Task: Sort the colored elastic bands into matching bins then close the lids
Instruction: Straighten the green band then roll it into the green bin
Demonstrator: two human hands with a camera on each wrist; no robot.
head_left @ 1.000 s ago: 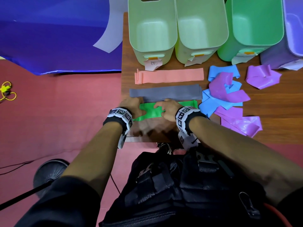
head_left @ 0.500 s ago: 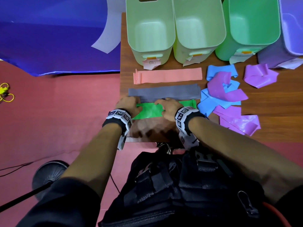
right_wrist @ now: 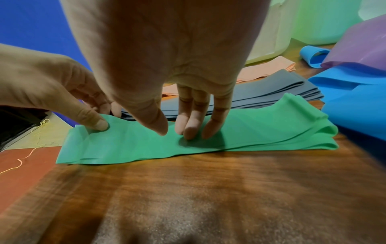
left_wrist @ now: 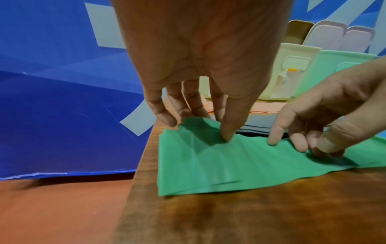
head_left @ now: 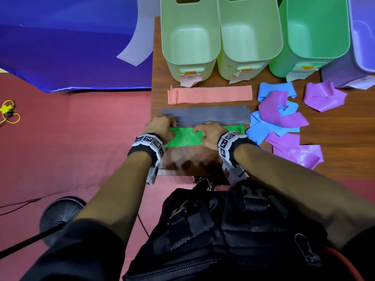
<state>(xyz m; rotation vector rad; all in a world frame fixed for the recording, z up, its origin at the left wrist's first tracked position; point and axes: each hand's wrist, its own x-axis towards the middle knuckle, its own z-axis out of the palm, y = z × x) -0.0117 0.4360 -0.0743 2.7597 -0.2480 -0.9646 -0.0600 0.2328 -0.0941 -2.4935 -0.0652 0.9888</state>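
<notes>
Head view, looking down on a dark wood-grain surface [head_left: 334, 138] that juts out over a red floor [head_left: 71, 159]. Along its far edge stand 4 smooth, rounded plastic bins: 2 pale green bins [head_left: 190, 37] side by side on the left, a deeper green bin [head_left: 316, 31] next, and a purple bin [head_left: 363, 37] at the right edge. All 4 are open and look empty, likely ready to receive bands; paper labels hang at their near handles. No lids can be picked out in this view.

Near the bins lie flat, thin, rubbery strips in neat stacks, probably squared up so each colour can be lifted as 1 bundle: a salmon pink band stack [head_left: 211, 94] farthest, then a grey band stack [head_left: 205, 116], then the green band stack [head_left: 186, 136] nearest the person. To the right, blue bands [head_left: 261, 130] and glossy purple bands [head_left: 282, 112] sit in a loose, curled, unsorted heap.

The left hand [head_left: 162, 128] pins the green stack's left end, thumb pressing down on top, fingers extended. The right hand [head_left: 211, 134] rests straight fingertips on the middle of the same stack, its grip wide and holding nothing. Both seem to be flattening and aligning the soft, rippled layers, whose right end lifts slightly.
</notes>
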